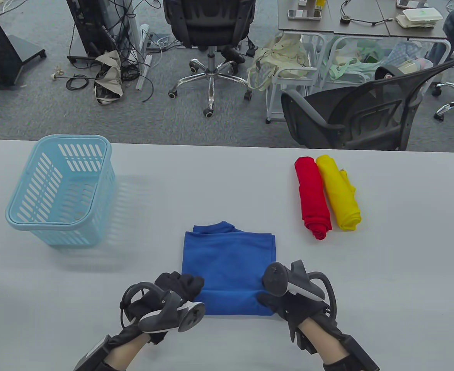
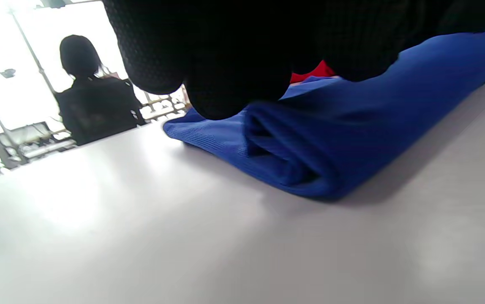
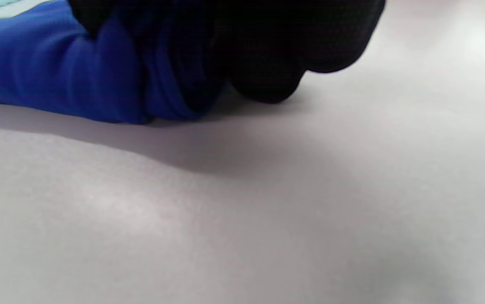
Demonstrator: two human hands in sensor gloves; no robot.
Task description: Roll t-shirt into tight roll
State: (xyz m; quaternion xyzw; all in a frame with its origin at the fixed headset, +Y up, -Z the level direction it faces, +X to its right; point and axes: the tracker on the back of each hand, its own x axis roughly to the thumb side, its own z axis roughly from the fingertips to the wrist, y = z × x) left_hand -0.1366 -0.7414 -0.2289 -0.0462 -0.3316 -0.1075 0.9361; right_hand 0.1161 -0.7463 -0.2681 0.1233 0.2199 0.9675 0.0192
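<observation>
the folded blue cotton t-shirt (image 1: 228, 262) lies flat on the pale grey table (image 1: 227, 181), near the front edge and about in the middle. its near edge is turned over into a short, thick roll, and the rest of the cloth is spread flat toward the far side, with the collar part at the far edge. in the left wrist view the open end of the roll (image 2: 293, 164) shows a few layers wound inside.

the left hand (image 1: 172, 293) in its black sensor glove sits on the left end of the roll, and its fingers (image 2: 234, 63) curl down over the cloth and grasp it. the right hand (image 1: 288, 297) sits on the right end, and its fingers (image 3: 268, 55) also curl around the rolled cloth, with the knuckles close to the table surface.

a light blue plastic basket with slotted walls (image 1: 62, 189) stands at the far left of the table, well apart from the shirt. at the far right a red rolled cloth (image 1: 312, 197) and a yellow rolled cloth (image 1: 339, 191) lie side by side and touch each other.
</observation>
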